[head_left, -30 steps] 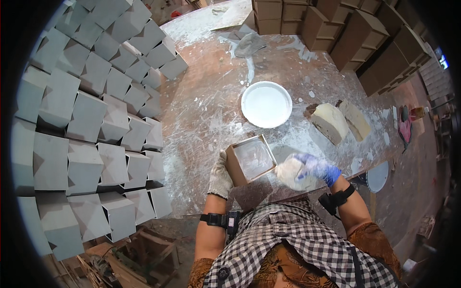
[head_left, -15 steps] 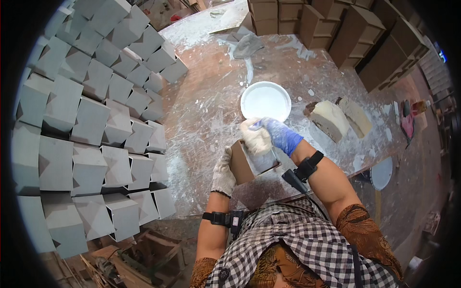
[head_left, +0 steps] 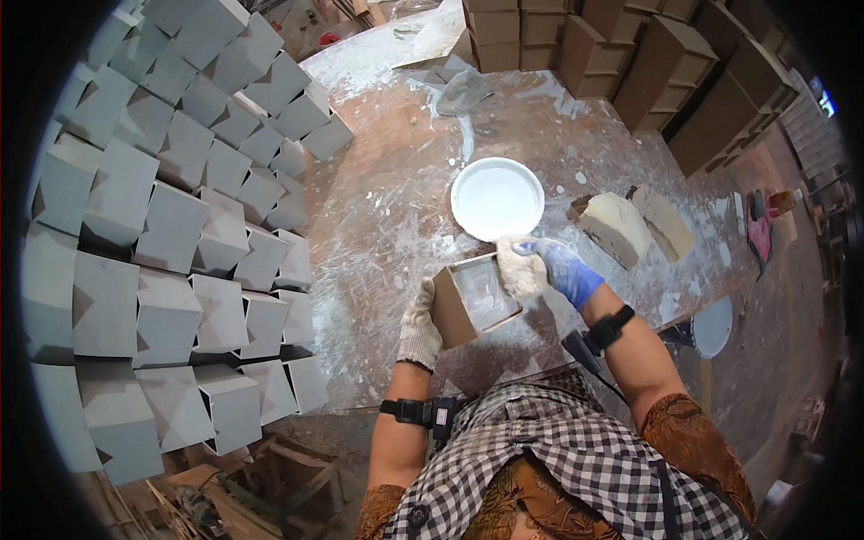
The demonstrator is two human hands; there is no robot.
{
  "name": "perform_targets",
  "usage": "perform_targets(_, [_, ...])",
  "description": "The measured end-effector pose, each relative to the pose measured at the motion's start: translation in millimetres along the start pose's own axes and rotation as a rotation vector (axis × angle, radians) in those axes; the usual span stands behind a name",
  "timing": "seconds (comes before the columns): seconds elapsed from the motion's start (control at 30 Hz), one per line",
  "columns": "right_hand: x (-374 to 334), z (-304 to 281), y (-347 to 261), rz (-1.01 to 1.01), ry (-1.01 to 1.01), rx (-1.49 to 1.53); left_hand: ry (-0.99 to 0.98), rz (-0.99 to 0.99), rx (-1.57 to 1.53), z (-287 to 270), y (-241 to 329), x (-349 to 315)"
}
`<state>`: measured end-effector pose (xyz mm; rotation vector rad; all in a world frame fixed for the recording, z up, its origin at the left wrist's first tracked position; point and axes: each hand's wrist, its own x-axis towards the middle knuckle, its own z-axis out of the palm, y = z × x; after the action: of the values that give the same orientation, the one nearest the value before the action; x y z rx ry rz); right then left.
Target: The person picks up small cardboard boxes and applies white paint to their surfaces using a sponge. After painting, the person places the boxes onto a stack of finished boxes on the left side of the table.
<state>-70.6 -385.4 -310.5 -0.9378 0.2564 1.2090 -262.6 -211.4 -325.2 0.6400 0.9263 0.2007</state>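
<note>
My left hand (head_left: pixel 418 326), in a white knit glove, grips the left side of an open brown box (head_left: pixel 454 309). The box is tilted above the work table, and wet white coating shows inside it. A whitened, cream-coloured sponge (head_left: pixel 519 273) is pinched in my right hand (head_left: pixel 567 273), which wears a blue glove smeared with white. The sponge is at the box's upper right rim; I cannot tell whether it touches. Just beyond it stands a round white dish (head_left: pixel 498 200) of white liquid like paint.
Stacked pale grey boxes (head_left: pixel 171 234) wall off the left side. Brown boxes (head_left: pixel 670 76) stand at the back right. Two cream foam chunks (head_left: pixel 617 229) lie right of the dish, and a greyish rag (head_left: pixel 463 93) lies farther back on the stained table (head_left: pixel 378 216).
My right hand has moved right and toward me with the sponge, from over the box opening to its right rim. More of the white-coated inside shows. My left hand stays on the box.
</note>
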Motion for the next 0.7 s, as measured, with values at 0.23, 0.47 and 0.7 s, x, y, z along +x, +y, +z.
perform_targets(0.23, [10.4,54.8,12.1,-0.142,-0.086,-0.363,0.013,0.038,0.073,2.7,-0.2,2.5])
perform_targets(0.47, [-41.2,54.2,17.1,-0.286,-0.474,-1.255,0.02,-0.033,0.01,-1.7,-3.0,13.0])
perform_targets(0.7, [-59.3,49.4,-20.8,-0.283,-0.281,-1.02,0.06,0.052,0.074,2.6,-3.6,12.0])
